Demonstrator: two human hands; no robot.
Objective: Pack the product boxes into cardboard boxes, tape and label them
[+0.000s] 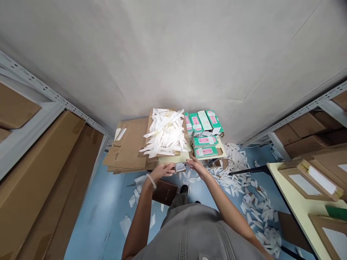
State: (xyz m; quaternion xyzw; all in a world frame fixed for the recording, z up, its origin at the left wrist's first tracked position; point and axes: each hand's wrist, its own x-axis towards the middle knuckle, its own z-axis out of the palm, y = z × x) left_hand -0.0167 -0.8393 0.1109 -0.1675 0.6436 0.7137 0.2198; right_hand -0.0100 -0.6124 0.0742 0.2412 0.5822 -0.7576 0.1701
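My left hand (162, 169) and my right hand (196, 165) meet at the near edge of a low work surface (173, 157), both pinching a small whitish packet (180, 167) between them. Just beyond the hands lies a heap of white paper strips (165, 135) on flattened cardboard (130, 148). To the right of the heap stand several green boxes with pink labels (204, 135), stacked in rows.
Metal shelving with large cardboard boxes (40, 173) lines the left; more shelving (306, 122) stands on the right. White paper scraps (252, 198) litter the blue floor. A pale yellow table (298, 206) with brown window envelopes sits at the right.
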